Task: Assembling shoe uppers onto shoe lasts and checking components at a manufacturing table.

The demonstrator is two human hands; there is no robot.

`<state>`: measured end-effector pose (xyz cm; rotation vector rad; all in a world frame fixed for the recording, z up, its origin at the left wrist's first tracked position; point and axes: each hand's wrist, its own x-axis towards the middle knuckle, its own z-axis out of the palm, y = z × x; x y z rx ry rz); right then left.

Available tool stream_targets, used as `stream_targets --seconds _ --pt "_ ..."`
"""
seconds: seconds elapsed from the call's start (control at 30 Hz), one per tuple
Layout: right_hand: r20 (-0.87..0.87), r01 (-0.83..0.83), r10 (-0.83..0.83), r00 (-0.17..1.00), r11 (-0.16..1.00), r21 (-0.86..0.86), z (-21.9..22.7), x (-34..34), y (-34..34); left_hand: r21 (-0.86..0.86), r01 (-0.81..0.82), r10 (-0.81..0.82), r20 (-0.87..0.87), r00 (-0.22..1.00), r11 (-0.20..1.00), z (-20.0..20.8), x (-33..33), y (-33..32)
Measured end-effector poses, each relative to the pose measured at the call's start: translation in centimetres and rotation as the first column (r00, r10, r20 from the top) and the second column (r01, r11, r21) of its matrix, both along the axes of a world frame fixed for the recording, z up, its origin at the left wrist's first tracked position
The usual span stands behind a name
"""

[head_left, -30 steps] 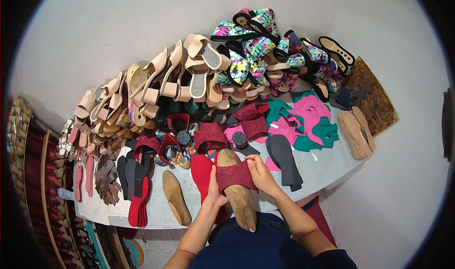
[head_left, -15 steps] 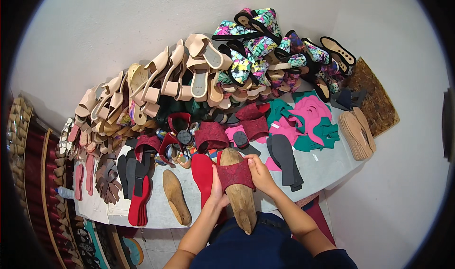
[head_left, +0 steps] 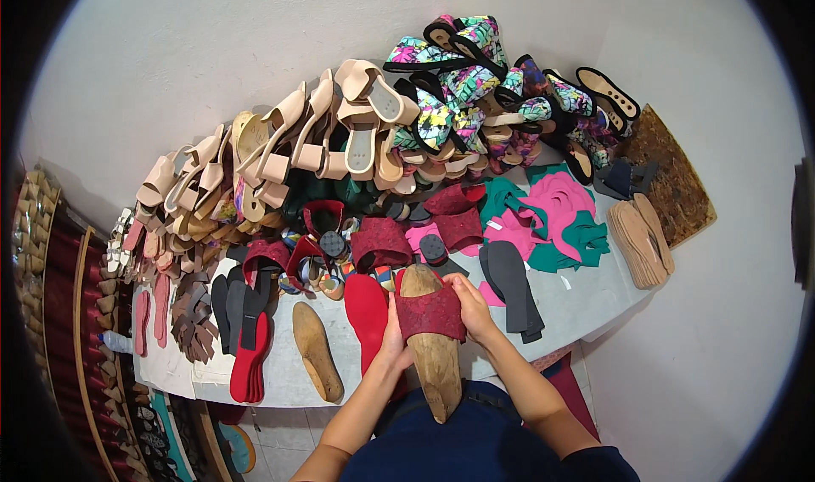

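Note:
Close to my body I hold a worn wooden shoe last [head_left: 435, 376], its narrow heel end toward me. Across its front part lies a dark red patterned shoe upper [head_left: 431, 314], a wide band. My left hand [head_left: 394, 339] is closed along the left side of the last and the band's edge. At the right edge of the band, my right hand [head_left: 472, 307] grips with the thumb on top; its other fingers are partly hidden. Just left of my left hand, a bright red insole [head_left: 365, 312] lies on the table. A second wooden last [head_left: 317, 353] rests farther left.
The grey-white table [head_left: 556, 299] carries stacked red soles [head_left: 250, 372], dark grey soles [head_left: 509, 283], pink and green cut pieces [head_left: 556, 210] and tan soles [head_left: 637, 240]. Beige sandals [head_left: 289, 130] and floral slippers [head_left: 463, 83] are heaped along the wall. Shelves of lasts [head_left: 34, 227] stand at left.
The last and its red band have turned slightly in my hands, and more of the band's width shows. My right hand has shifted a little to the right along its edge.

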<state>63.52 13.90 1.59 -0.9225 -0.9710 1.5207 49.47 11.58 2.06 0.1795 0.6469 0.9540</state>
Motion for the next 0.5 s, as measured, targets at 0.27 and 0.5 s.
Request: stream_targets --seconds 0.27,0.5 --pt "0.245 0.105 -0.134 0.960 0.986 0.128 -0.7 -0.7 0.7 0.007 -0.031 0.032 -0.035 0.999 0.999 0.5 0.2 -0.2" --pt "0.475 0.342 -0.393 0.788 0.920 0.193 0.0 -1.4 0.1 -0.024 -0.053 0.052 -0.067 0.996 0.998 1.3 0.1 -0.5"
